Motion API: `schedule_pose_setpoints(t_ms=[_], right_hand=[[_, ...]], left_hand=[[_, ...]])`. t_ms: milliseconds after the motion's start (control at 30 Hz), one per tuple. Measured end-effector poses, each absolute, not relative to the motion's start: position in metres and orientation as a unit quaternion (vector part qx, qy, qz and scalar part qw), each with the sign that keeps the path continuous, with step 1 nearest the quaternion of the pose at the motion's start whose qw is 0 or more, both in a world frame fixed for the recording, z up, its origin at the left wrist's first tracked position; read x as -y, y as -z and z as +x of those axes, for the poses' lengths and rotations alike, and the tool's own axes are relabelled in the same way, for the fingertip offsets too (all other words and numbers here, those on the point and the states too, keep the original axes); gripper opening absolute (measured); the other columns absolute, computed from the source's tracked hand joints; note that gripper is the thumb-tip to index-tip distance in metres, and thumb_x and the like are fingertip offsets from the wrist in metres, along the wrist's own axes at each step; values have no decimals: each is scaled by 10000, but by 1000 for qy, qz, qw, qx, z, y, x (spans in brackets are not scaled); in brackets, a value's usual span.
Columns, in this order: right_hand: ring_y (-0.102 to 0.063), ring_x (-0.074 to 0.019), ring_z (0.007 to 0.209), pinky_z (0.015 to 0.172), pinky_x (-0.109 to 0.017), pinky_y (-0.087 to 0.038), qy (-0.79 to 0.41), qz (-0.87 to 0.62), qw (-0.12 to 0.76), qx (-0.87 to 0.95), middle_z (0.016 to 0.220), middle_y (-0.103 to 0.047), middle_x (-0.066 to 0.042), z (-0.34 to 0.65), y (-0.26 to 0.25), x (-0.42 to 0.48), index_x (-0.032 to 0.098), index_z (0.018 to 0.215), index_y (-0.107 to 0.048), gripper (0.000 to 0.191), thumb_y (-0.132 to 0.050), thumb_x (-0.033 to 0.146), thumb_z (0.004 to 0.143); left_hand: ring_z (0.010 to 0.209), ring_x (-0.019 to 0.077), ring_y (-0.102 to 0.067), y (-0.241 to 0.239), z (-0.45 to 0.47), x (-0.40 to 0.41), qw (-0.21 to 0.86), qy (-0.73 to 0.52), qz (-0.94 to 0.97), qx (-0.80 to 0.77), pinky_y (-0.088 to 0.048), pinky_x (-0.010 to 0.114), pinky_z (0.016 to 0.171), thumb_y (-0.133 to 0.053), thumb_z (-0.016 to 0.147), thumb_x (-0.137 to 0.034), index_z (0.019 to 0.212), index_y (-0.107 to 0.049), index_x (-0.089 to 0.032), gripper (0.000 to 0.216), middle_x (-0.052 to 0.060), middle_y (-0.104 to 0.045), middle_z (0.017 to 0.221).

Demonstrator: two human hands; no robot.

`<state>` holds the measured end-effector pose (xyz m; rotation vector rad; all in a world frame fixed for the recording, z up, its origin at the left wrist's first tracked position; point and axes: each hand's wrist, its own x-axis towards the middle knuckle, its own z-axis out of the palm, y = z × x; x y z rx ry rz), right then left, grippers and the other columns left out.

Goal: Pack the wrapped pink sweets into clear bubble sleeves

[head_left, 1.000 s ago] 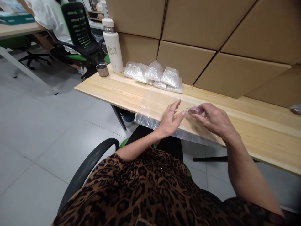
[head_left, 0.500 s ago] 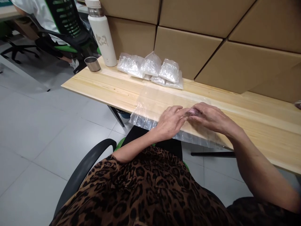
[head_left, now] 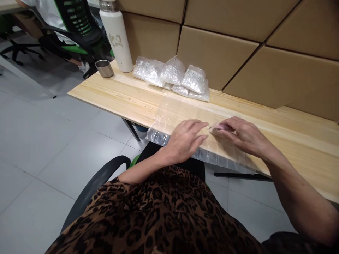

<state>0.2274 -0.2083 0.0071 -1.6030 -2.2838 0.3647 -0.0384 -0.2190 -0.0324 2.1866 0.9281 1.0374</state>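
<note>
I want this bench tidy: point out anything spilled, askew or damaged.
Nothing appears spilled or damaged. Slightly odd: the clear plastic overhangs the near edge of the table instead of lying flat, and the metal cup stands close to the table's left edge.

No lettering legible — only a patchy tan mark (head_left: 116, 40) on the white bottle (head_left: 122, 58), undecipherable; right of the bottle, small dark marks (head_left: 199, 77) on or in the clear bags (head_left: 172, 72) — too tiny to read.
</note>
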Motion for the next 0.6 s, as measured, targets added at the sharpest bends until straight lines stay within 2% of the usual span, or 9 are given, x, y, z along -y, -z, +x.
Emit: schedule_pose_setpoints(t_ms=[100, 200, 267, 367, 433, 600], right_hand=[[-626, -228, 791, 698, -358, -447, -187, -616, 215, 734, 905, -752, -96, 222, -9, 203, 214, 909, -746, 306, -717, 518, 884], [-613, -181, 728, 650, -325, -457, -307, -622, 355, 626, 835, -739, -69, 209, -6, 190, 208, 886, -763, 356, -839, 543, 794], [-590, -143, 659, 586, -285, -450, -377, -614, 419, 553, 765, -715, -50, 196, -2, 175, 195, 814, -747, 378, -917, 518, 716], [-463, -84, 486, 405, -219, -283, -430, -628, 445, 471, 619, -642, -23, 176, 8, 149, 188, 686, -687, 399, -981, 454, 651], [-401, -69, 431, 351, -208, -193, -453, -614, 457, 458, 572, -609, -20, 163, 15, 132, 194, 643, -653, 397, -990, 403, 664], [-495, -98, 473, 345, -216, -301, -509, -607, 440, 424, 670, -664, -53, 136, 26, 110, 182, 754, -697, 244, -906, 289, 817]], left_hand=[[1283, 260, -614, 20, -75, 208, 218, -384, 781, -442, -505, 439, 1122, -471, 1086, -456, 1442, -629, -189, 472, 130, -678, 1369], [1219, 288, -623, 17, -106, 188, 142, -329, 738, -572, -500, 468, 1101, -479, 1075, -458, 1432, -636, -182, 478, 143, -677, 1285], [1221, 326, -615, 18, -116, 174, 105, -263, 719, -635, -475, 509, 1111, -491, 1064, -447, 1381, -665, -162, 460, 165, -678, 1254], [1197, 354, -611, 20, -117, 160, 91, -179, 715, -669, -466, 528, 1087, -533, 1036, -449, 1235, -699, -126, 414, 193, -682, 1226], [1149, 341, -619, 20, -112, 156, 106, -160, 721, -666, -475, 510, 1060, -576, 1007, -438, 1140, -690, -124, 359, 192, -684, 1198], [954, 255, -632, 19, -107, 160, 188, -240, 707, -638, -501, 438, 935, -556, 983, -309, 956, -608, -206, 119, 105, -694, 1005]])
